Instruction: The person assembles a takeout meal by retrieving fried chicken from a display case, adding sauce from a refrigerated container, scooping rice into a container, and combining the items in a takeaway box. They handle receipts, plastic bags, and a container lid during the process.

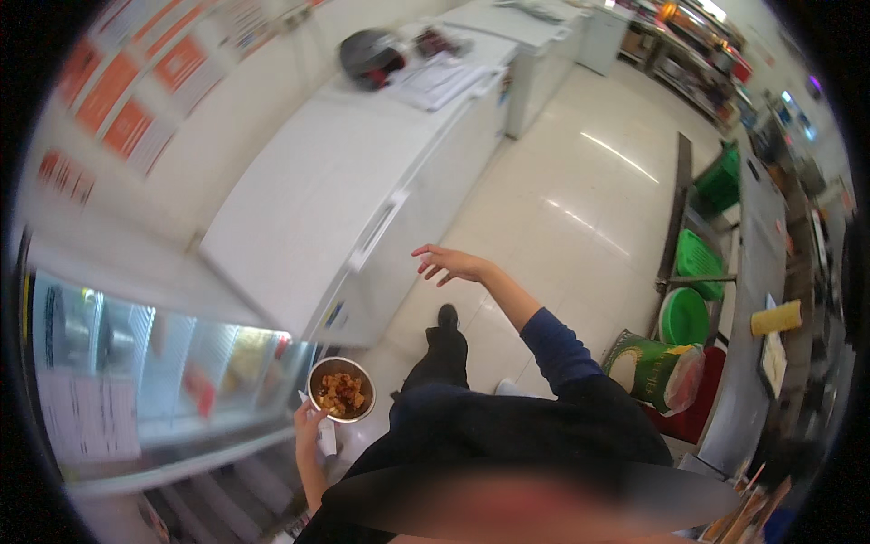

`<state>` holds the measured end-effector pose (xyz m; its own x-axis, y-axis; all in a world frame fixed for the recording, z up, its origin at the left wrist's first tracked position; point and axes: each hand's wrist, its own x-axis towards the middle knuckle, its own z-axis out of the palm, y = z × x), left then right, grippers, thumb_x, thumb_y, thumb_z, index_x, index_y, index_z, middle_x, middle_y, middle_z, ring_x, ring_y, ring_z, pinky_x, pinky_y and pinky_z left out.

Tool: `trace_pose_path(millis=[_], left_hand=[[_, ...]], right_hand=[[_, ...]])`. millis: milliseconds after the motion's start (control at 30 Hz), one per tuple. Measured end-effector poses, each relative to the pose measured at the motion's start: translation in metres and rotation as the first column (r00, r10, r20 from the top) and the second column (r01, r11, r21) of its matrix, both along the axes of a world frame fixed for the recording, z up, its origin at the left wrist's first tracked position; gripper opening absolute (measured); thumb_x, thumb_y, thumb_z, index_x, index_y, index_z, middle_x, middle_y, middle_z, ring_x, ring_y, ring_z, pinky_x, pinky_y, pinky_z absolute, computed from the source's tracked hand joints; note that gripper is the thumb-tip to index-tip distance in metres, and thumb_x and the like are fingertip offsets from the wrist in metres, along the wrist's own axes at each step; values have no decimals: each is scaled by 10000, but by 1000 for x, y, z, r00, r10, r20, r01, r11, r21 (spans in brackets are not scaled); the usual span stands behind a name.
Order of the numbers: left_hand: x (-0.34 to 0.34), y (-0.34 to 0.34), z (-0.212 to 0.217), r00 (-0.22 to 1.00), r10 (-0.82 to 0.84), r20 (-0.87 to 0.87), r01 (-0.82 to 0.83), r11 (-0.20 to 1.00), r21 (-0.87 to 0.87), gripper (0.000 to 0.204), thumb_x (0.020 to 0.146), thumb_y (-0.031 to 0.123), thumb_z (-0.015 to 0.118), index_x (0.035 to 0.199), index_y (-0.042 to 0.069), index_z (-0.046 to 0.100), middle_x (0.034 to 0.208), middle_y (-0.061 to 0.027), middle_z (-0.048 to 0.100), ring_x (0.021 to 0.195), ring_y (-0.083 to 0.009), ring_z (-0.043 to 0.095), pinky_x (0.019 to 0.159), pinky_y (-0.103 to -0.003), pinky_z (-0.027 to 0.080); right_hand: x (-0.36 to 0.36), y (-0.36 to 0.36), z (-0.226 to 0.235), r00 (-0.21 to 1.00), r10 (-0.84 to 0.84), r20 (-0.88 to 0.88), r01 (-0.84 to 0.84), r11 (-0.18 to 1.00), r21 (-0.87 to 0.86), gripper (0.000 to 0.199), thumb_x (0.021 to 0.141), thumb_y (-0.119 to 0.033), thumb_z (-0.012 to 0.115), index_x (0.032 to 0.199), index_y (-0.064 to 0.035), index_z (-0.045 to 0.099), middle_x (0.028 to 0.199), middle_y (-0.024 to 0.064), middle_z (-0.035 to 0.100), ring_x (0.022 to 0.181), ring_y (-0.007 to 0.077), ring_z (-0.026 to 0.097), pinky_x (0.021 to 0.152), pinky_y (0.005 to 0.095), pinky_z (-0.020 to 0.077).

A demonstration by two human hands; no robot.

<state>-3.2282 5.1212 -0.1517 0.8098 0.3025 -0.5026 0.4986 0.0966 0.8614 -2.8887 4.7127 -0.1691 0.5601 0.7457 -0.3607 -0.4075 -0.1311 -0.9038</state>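
Observation:
A round metal bowl [367, 412] with brown, fried-looking chunks of food [341, 393] inside hangs at the lower left. My left hand [310, 419] grips its near-left rim, and something white shows just below the bowl. My right hand [450, 264] reaches forward over the floor, fingers apart and slightly bent, holding nothing. It is nearest to the side of a long white chest freezer [299, 172]. Beside the bowl on the left stands a lit glass-fronted fridge [181, 363] with blurred items behind the glass.
On the freezer lie a dark helmet [370, 58] and white papers [435, 82]. Along the right runs a steel counter [757, 245] with green baskets [698, 263] below. A green sack [648, 372] stands by it. Pale tiled floor [562, 218] stretches ahead between freezer and counter.

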Motion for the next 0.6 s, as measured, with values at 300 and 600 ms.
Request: trace_pose_path(millis=[300,600], left_hand=[[514,-237,-60,661,-750,36,684,622,381,270,786,89,753,715,65,494,620,-42,564,536,-140,593,471,-309,460],[900,-687,-34,158,-982,102,961,177,215,211,832,12,673,776,58,474,680,-91,634,603,-227,707,457,-318,524]], right_hand=[[162,-257,-130,880,-352,-320,334,936,-111,410,1039,-382,445,1371,-157,527,1126,66,631,1017,201,631,823,390,547],[252,-519,-122,269,-873,-406,935,337,-107,457,1022,-461,478,1325,-126,553,1098,55,614,986,201,636,832,380,545]])
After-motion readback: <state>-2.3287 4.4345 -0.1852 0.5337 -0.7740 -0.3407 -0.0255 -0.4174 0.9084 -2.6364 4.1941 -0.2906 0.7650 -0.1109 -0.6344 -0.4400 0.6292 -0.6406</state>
